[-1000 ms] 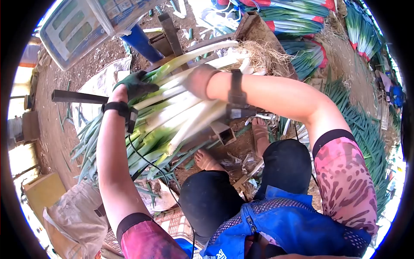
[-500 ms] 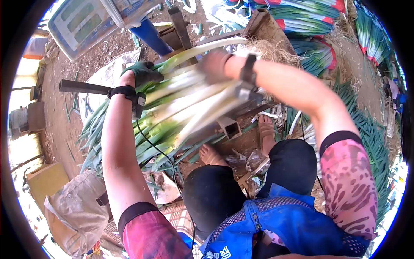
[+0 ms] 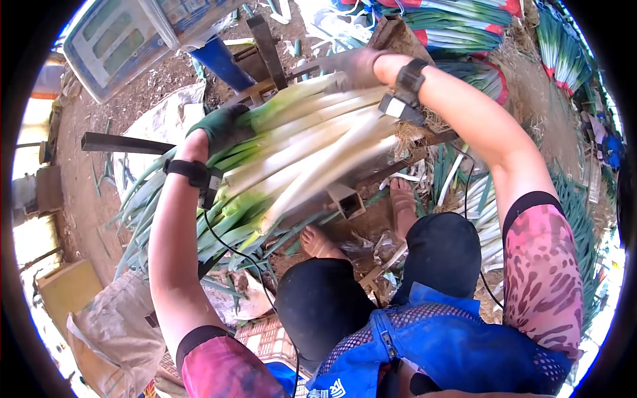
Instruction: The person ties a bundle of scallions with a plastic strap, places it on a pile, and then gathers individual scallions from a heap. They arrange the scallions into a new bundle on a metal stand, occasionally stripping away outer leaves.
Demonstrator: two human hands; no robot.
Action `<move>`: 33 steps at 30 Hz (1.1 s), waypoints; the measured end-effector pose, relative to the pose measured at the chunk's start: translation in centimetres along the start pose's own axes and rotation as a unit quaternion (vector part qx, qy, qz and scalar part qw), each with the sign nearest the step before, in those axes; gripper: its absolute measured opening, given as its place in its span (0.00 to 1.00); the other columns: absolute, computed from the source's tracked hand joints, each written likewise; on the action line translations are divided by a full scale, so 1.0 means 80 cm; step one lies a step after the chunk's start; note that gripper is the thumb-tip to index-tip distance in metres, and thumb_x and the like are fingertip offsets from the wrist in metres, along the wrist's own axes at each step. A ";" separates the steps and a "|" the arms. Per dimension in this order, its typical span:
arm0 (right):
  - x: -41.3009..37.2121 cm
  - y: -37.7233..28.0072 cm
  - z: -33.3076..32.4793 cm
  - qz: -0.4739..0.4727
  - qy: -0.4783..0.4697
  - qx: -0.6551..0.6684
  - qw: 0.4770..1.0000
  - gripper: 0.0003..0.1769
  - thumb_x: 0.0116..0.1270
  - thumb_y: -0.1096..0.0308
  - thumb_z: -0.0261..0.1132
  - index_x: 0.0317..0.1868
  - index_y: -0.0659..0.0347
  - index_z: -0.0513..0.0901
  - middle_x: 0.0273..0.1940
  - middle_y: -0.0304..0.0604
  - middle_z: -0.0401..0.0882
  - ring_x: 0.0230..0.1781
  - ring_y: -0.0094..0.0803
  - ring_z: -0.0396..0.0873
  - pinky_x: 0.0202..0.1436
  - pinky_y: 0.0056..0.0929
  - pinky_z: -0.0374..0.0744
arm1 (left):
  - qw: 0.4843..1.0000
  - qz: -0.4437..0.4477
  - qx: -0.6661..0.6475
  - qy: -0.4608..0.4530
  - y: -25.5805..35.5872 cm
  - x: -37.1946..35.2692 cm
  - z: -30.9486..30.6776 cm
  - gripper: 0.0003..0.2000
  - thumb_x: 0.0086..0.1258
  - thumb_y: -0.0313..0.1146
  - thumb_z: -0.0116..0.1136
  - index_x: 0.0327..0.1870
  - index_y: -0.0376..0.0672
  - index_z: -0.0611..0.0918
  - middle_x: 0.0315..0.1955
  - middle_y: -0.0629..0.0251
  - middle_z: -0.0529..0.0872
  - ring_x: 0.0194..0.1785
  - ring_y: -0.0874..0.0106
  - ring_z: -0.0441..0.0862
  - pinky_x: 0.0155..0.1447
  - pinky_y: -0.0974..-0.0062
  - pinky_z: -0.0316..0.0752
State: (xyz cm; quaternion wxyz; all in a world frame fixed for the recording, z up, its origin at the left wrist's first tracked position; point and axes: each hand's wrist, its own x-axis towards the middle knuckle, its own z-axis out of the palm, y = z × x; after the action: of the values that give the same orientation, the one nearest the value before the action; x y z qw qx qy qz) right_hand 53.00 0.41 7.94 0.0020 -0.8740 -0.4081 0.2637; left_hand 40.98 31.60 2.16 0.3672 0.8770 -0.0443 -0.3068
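Observation:
A loose pile of long green onions (image 3: 298,146) lies across a metal frame, white stems to the right and green leaves to the left. My left hand (image 3: 225,126), in a dark green glove, rests at the far side of the pile where stems turn to leaves; its fingers are partly hidden. My right hand (image 3: 363,68) is at the far right end of the white stems, smeared by motion, so its fingers cannot be made out. Dry roots (image 3: 413,136) show below my right wrist.
A scale with a display (image 3: 119,40) stands at the upper left beside a blue post (image 3: 222,63). Tied bundles of onions (image 3: 458,33) lie at the upper right. More onions (image 3: 488,219) lie on the right. A metal bar (image 3: 126,144) juts out left.
My right hand has moved away and to the right, toward the stem ends. My left hand stays at the leaves. The view has shifted slightly.

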 end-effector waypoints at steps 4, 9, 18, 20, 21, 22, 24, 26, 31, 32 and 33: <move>0.015 -0.030 -0.011 0.060 -0.087 -0.032 0.994 0.32 0.70 0.44 0.62 0.68 0.53 0.73 0.59 0.52 0.80 0.61 0.49 0.78 0.66 0.43 0.74 | 0.998 0.012 0.061 0.009 0.015 -0.015 -0.002 0.25 0.65 0.36 0.67 0.63 0.39 0.77 0.48 0.61 0.87 0.51 0.72 0.81 0.60 0.71 0.75; 0.005 -0.031 -0.008 0.054 -0.058 -0.011 0.997 0.29 0.71 0.45 0.62 0.64 0.53 0.76 0.57 0.51 0.82 0.59 0.48 0.79 0.64 0.43 0.75 | 0.999 -0.018 -0.030 -0.021 0.015 -0.019 -0.015 0.20 0.65 0.31 0.68 0.58 0.38 0.81 0.44 0.67 0.88 0.47 0.77 0.81 0.57 0.74 0.75; 0.017 0.010 0.020 0.053 0.003 -0.015 0.999 0.18 0.71 0.50 0.62 0.52 0.51 0.86 0.49 0.46 0.86 0.52 0.44 0.82 0.57 0.40 0.77 | 0.991 -0.013 -0.003 0.134 -0.054 -0.017 -0.016 0.20 0.69 0.40 0.67 0.57 0.38 0.82 0.48 0.62 0.87 0.51 0.72 0.81 0.60 0.74 0.74; 0.021 0.015 0.029 0.045 0.030 -0.013 0.998 0.18 0.71 0.49 0.61 0.52 0.49 0.87 0.48 0.45 0.86 0.51 0.47 0.82 0.57 0.41 0.77 | 0.979 -0.044 0.099 0.172 -0.047 -0.011 -0.015 0.17 0.64 0.43 0.67 0.50 0.44 0.85 0.44 0.56 0.89 0.49 0.59 0.85 0.56 0.64 0.77; 0.021 0.014 0.033 0.050 0.035 -0.013 0.998 0.18 0.72 0.49 0.61 0.52 0.48 0.87 0.48 0.45 0.86 0.51 0.47 0.82 0.57 0.41 0.77 | 0.967 -0.062 0.163 0.187 -0.007 -0.016 -0.015 0.15 0.64 0.43 0.66 0.47 0.45 0.85 0.42 0.55 0.88 0.48 0.56 0.85 0.54 0.62 0.77; 0.022 0.015 0.035 0.056 0.043 -0.015 0.997 0.18 0.72 0.49 0.60 0.52 0.48 0.87 0.48 0.45 0.86 0.51 0.47 0.82 0.58 0.41 0.77 | 0.950 -0.077 0.226 0.203 0.014 -0.018 -0.016 0.13 0.63 0.42 0.66 0.44 0.47 0.85 0.39 0.55 0.88 0.46 0.53 0.85 0.52 0.59 0.78; 0.028 0.021 0.046 0.065 0.071 -0.043 0.994 0.18 0.73 0.50 0.58 0.54 0.47 0.86 0.49 0.47 0.86 0.52 0.49 0.82 0.58 0.42 0.77 | 0.913 0.024 0.263 0.310 0.014 -0.014 -0.011 0.11 0.60 0.41 0.67 0.38 0.48 0.83 0.34 0.57 0.87 0.42 0.51 0.84 0.48 0.54 0.77; 0.035 0.028 0.050 0.098 0.108 -0.026 0.989 0.18 0.74 0.51 0.57 0.55 0.48 0.86 0.50 0.50 0.85 0.53 0.50 0.81 0.58 0.43 0.77 | 0.901 0.062 0.212 0.373 0.036 -0.023 -0.012 0.12 0.59 0.42 0.69 0.37 0.48 0.82 0.34 0.59 0.87 0.44 0.53 0.84 0.50 0.54 0.76; 0.070 0.115 0.092 0.010 0.245 -0.027 0.969 0.19 0.74 0.60 0.56 0.57 0.61 0.82 0.52 0.54 0.84 0.52 0.49 0.82 0.56 0.40 0.78 | 0.925 -0.064 0.251 0.279 0.028 -0.018 0.007 0.47 0.56 0.50 0.73 0.76 0.54 0.59 0.69 0.53 0.71 0.65 0.46 0.74 0.69 0.54 0.70; 0.078 0.145 0.102 -0.083 0.277 -0.147 0.946 0.18 0.73 0.64 0.57 0.57 0.62 0.81 0.51 0.54 0.84 0.51 0.48 0.82 0.55 0.38 0.79 | 0.928 -0.078 0.258 0.257 0.005 -0.011 0.016 0.44 0.58 0.49 0.71 0.76 0.50 0.61 0.64 0.48 0.76 0.64 0.47 0.77 0.67 0.55 0.72; 0.072 0.151 0.099 -0.075 0.302 -0.163 0.936 0.17 0.71 0.66 0.58 0.58 0.62 0.80 0.50 0.53 0.84 0.51 0.47 0.83 0.54 0.37 0.79 | 0.956 -0.076 0.218 0.179 -0.013 -0.003 0.010 0.42 0.61 0.48 0.69 0.76 0.49 0.62 0.60 0.45 0.79 0.62 0.47 0.78 0.66 0.56 0.73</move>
State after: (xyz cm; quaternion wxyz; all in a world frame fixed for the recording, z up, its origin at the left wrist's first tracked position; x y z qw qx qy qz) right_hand 60.98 -5.20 -4.14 0.0021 -0.8676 -0.4903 -0.0833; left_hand 40.20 31.96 1.13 0.1445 0.9770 0.0233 -0.1550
